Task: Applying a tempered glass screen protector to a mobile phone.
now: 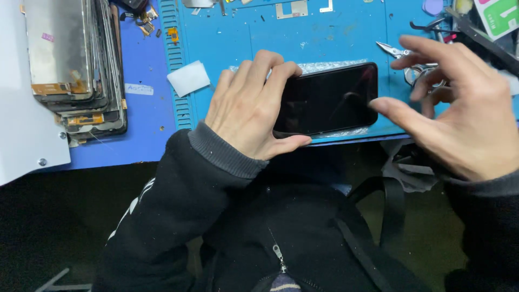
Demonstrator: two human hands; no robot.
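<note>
1. Head view: a black smartphone [327, 99] lies flat, screen up, at the near edge of a blue work mat [259, 32] on the surface, with crinkled clear film under it.
2. Left hand [250, 106]: fingers clasp the phone's left end, thumb along its near edge, fingertips over its far edge.
3. Right hand [459, 103]: fingers spread and released, grasping nothing; the thumb tip sits at the phone's right end, contact uncertain.
4. A white rectangular pad [188, 78] lies on the mat, left of the left hand.
5. A stack of phone screen panels [75, 65] stands at the far left, well apart from the phone.
6. A green and white package [500, 15] occupies the top right corner; metal tweezers [393, 50] lie near the right hand.
</note>
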